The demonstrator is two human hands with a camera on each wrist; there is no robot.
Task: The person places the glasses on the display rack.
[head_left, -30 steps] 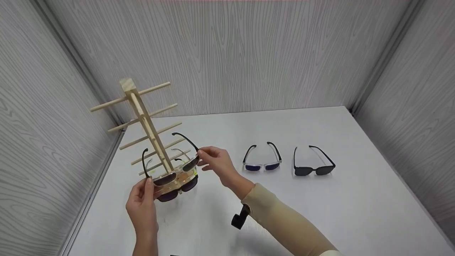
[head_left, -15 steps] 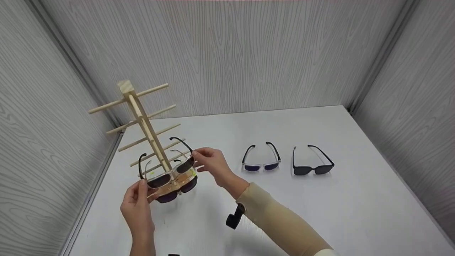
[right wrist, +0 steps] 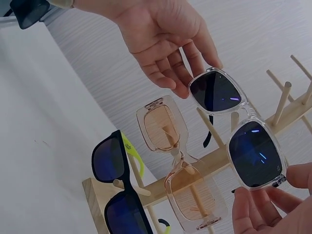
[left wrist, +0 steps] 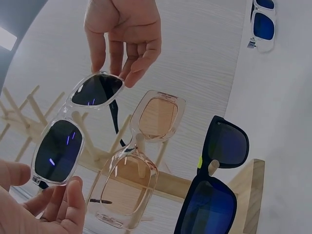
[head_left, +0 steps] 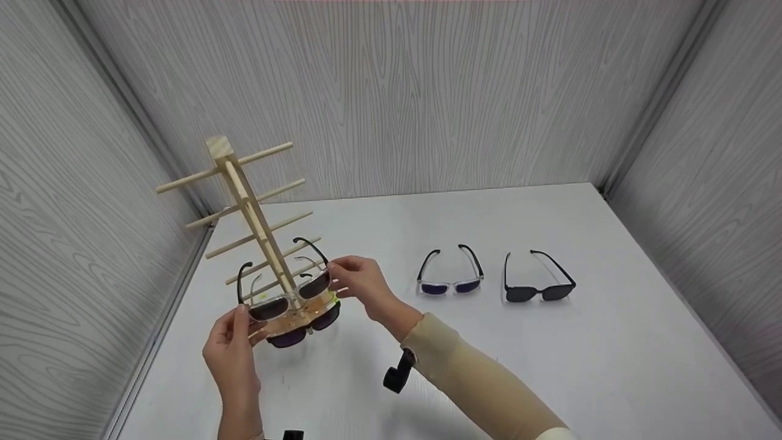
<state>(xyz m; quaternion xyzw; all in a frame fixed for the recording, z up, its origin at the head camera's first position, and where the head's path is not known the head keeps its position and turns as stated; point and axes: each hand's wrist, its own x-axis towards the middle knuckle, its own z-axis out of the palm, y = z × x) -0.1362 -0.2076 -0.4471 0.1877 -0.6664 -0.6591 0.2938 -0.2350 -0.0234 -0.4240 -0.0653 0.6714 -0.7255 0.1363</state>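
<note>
Both hands hold one pair of clear-framed sunglasses [head_left: 269, 309] with dark lenses and black temples, opened out. My left hand [head_left: 231, 349] pinches the frame's left end near the hinge. At the other end, my right hand [head_left: 361, 282] pinches the opposite corner. The pair is in front of the lower part of a wooden display stand [head_left: 256, 223] with crosswise pegs. Just below it on the stand are peach-tinted clear glasses [left wrist: 158, 117]. Lowest hang black sunglasses [right wrist: 108, 158] with blue lenses and yellow-green temples. Whether the held pair touches a peg is unclear.
On the white table [head_left: 464, 360], to the right of the stand, lie clear-framed sunglasses [head_left: 435, 288] with blue lenses and, farther right, black sunglasses [head_left: 520, 294]. Upper pegs [head_left: 186, 181] of the stand stick out sideways. Grey wood-grain panels [head_left: 391, 91] enclose the table.
Both hands have moved slightly left with the clear-framed sunglasses, whose right end has come down and closer to the stand. The two pairs on the table have stayed put.
</note>
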